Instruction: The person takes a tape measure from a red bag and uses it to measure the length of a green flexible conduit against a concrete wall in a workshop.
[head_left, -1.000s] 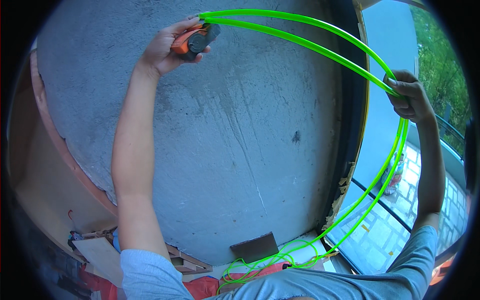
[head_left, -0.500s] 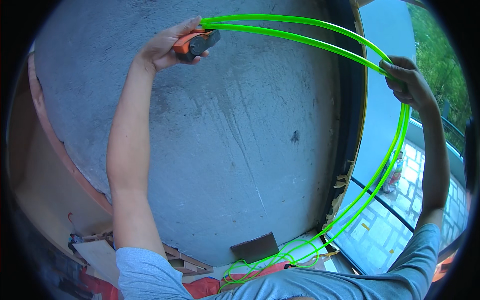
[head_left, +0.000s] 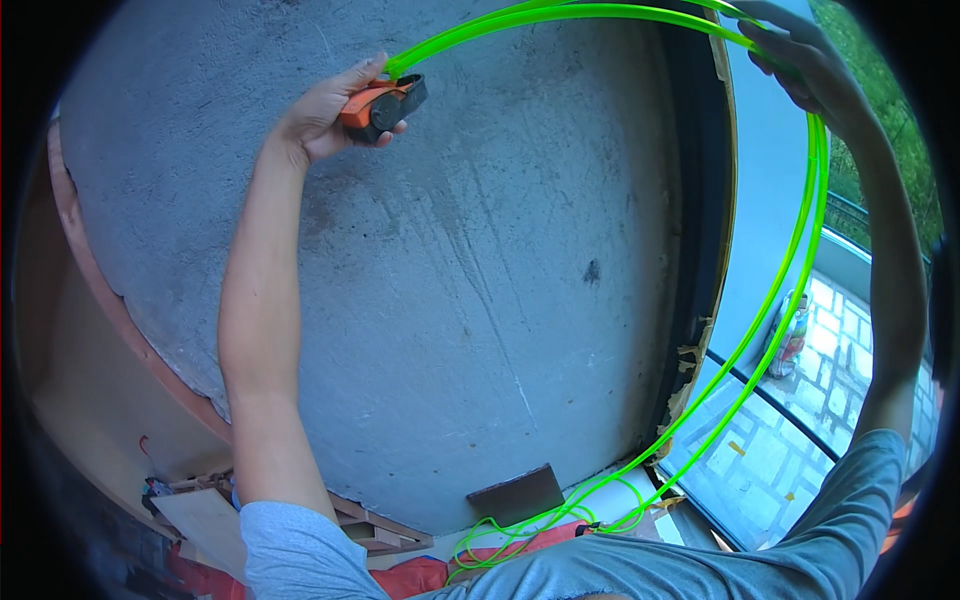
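My left hand (head_left: 325, 115) is raised in front of a grey wall, closed around an orange and black hand tool (head_left: 383, 108) with a round dark disc on its side. By that thumb, two strands of bright green tubing (head_left: 590, 12) meet the top of the tool; whether they go into it or lie against it, I cannot tell. From there the strands arch right to my right hand (head_left: 815, 70), whose fingers close around them at the upper right. Below this hand the strands curve down to loose green loops near the floor.
The rough grey wall (head_left: 450, 280) has a dark frame (head_left: 695, 200) on its right, beside a paved area outside (head_left: 825, 370) with a bag-like bundle (head_left: 790, 335). A brown board (head_left: 516, 494) leans at the wall's foot. Red cloth (head_left: 410, 577) and wooden pieces (head_left: 205, 530) lie low.
My right hand has moved up, raising the arch of green tubing, part of which now leaves the top of the picture. My left hand with the tool has dropped slightly and shifted left.
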